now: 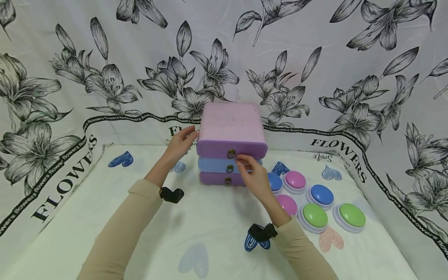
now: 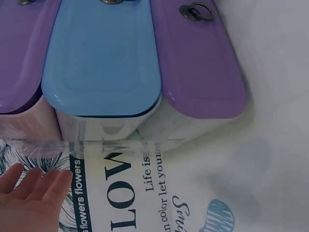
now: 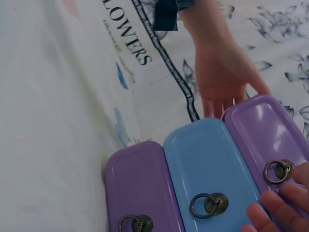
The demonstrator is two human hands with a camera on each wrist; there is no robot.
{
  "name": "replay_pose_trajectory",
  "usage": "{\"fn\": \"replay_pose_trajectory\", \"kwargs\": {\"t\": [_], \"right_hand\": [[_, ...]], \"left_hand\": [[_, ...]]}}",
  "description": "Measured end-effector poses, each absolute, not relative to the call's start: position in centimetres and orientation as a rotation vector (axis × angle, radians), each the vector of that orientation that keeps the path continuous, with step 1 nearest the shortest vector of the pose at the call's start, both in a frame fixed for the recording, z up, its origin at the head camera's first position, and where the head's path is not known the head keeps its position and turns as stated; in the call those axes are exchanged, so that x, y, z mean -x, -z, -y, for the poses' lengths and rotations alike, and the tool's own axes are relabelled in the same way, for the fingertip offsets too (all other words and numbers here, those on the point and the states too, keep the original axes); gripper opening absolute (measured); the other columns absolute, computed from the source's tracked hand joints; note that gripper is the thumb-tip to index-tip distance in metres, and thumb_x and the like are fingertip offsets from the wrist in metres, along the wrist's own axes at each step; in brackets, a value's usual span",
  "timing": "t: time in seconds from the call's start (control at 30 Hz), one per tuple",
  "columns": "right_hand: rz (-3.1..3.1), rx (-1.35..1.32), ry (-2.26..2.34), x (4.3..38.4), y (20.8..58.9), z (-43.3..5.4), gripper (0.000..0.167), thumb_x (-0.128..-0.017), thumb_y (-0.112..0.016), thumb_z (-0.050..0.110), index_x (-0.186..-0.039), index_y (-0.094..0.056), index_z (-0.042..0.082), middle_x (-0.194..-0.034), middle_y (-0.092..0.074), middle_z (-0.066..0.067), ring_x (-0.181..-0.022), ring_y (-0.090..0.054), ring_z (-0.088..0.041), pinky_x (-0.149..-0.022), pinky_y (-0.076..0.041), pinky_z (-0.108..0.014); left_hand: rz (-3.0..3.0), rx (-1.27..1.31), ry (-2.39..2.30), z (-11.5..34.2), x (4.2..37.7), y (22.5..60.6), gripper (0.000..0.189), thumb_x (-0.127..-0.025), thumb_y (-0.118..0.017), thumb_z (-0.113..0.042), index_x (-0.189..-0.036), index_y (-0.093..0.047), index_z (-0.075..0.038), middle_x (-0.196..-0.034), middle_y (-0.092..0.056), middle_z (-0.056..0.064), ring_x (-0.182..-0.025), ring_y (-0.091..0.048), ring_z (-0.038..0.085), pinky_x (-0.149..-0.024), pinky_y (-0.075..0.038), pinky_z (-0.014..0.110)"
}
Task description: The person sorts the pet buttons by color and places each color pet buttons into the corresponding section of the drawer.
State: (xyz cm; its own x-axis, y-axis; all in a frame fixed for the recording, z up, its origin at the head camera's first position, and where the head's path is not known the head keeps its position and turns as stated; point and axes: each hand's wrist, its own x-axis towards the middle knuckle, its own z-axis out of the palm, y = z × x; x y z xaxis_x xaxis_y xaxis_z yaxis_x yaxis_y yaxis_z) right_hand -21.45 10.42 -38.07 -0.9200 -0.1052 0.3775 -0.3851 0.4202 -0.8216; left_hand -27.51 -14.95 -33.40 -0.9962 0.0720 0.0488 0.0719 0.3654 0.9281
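A small three-drawer cabinet (image 1: 232, 122) stands against the back cloth, its top pink. Its drawer fronts are a purple top one (image 3: 263, 137), a blue middle one (image 2: 101, 58) and a purple bottom one (image 1: 213, 178), each with a bronze ring pull (image 3: 277, 171). My left hand (image 1: 182, 143) is at the cabinet's left side, fingers extended; whether it touches the side I cannot tell. In front of the top drawer is my right hand (image 1: 253, 175), fingers slightly bent close to the ring pull, with no grip on it visible.
To the right of the cabinet lie several round push buttons on white bases: pink (image 1: 295, 179), blue (image 1: 322, 194) and green (image 1: 351, 215). A white cloth with hearts (image 1: 194, 260) covers the table. Flower-printed cloth (image 1: 297, 35) rises behind.
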Motion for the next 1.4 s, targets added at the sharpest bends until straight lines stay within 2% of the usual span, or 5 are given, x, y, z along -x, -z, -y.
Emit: {"fn": "replay_pose_trajectory", "kwargs": {"t": [0.23,0.47,1.03,1.23,1.4], "right_hand": [[2.414,-0.389,-1.635,21.3,37.4,-9.6,0.025,-0.092,-0.057,0.023,-0.115,-0.061,0.013,-0.104,-0.067,-0.004,-0.088,-0.063,-0.020,-0.074,-0.053,-0.032],[2.325,-0.363,-2.035,21.8,37.8,-9.1,0.026,-0.094,-0.053,0.019,-0.116,-0.053,0.004,-0.109,-0.062,-0.015,-0.096,-0.063,-0.034,-0.084,-0.050,-0.053],[2.449,-0.342,-2.144,22.8,37.0,-7.8,0.034,-0.096,-0.049,0.032,-0.114,-0.061,0.006,-0.109,-0.066,-0.011,-0.094,-0.064,-0.027,-0.082,-0.053,-0.045],[2.431,-0.273,-2.167,23.0,36.4,-7.6,0.033,-0.095,-0.051,0.036,-0.104,-0.066,0.007,-0.100,-0.069,-0.009,-0.088,-0.067,-0.027,-0.075,-0.056,-0.045],[2.419,-0.248,-2.158,23.0,36.3,-7.8,0.033,-0.095,-0.051,0.035,-0.102,-0.066,0.007,-0.097,-0.069,-0.009,-0.086,-0.067,-0.030,-0.064,-0.058,-0.034]], "left_hand": [[-2.541,-0.146,-1.749,14.2,28.2,32.6,0.073,-0.089,-0.049,-0.055,-0.146,-0.027,-0.015,-0.148,-0.032,0.006,-0.132,-0.035,0.024,-0.107,-0.035,0.043],[-2.532,-0.169,-1.751,13.9,29.0,32.2,0.071,-0.089,-0.049,-0.053,-0.146,-0.027,-0.018,-0.148,-0.033,0.005,-0.132,-0.036,0.024,-0.108,-0.032,0.047],[-2.505,-0.130,-1.821,13.5,29.0,32.0,0.074,-0.084,-0.058,-0.054,-0.144,-0.033,-0.019,-0.144,-0.040,0.007,-0.126,-0.044,0.024,-0.106,-0.036,0.044],[-2.466,-0.121,-1.845,13.5,29.1,32.1,0.071,-0.085,-0.059,-0.048,-0.144,-0.032,-0.018,-0.144,-0.040,0.005,-0.126,-0.045,0.022,-0.104,-0.039,0.041],[-2.430,-0.115,-1.852,13.5,29.3,32.2,0.071,-0.085,-0.060,-0.047,-0.145,-0.031,-0.019,-0.144,-0.039,0.003,-0.126,-0.044,0.020,-0.103,-0.040,0.039]]}}
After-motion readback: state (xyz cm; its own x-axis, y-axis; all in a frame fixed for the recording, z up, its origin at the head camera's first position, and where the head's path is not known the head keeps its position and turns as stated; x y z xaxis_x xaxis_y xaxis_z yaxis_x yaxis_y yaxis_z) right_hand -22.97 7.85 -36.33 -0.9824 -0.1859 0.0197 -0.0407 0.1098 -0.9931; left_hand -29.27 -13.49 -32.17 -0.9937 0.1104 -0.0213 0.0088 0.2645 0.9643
